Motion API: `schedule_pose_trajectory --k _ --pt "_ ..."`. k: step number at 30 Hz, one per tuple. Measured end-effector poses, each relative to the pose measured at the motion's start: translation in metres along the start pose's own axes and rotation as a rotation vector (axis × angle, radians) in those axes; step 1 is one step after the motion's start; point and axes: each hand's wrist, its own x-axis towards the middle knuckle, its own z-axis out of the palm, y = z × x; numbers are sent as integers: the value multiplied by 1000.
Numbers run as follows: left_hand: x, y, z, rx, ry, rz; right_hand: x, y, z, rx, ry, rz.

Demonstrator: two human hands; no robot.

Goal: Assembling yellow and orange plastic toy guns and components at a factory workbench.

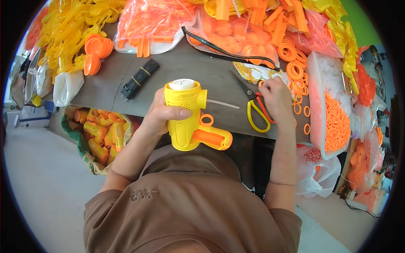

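Note:
My left hand (162, 110) is wrapped round a yellow plastic toy gun body (182, 130), its thumb across the front. A white round part fills the top of the body, and a thin pale strip (223, 103) sticks out of the side nozzle. The handle shows an orange hollow inside. An orange ring (206, 120) sits beside the body, above the handle. Over the table's right part, my right hand (276, 95) has its fingers curled together by a small orange ring (261, 83); whether they hold it is unclear. Scissors (255, 101) with a red and a yellow handle lie beside this hand.
Loose orange rings (297, 71) lie right of my right hand, beside a white tub (318, 105) full of rings. A black rubber-banded bundle (140, 79) lies left. Bagged orange parts (156, 25) and yellow parts (63, 25) line the back. A bag of yellow bodies (101, 130) stands below left.

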Motion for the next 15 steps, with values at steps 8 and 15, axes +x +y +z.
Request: schedule_pose_trajectory --k 8,15 --pt "3 2 -1 -52 4 3 -8 -2 -34 812 -82 173" --pt "4 6 0 -42 22 -15 -22 -34 7 1474 -232 81"
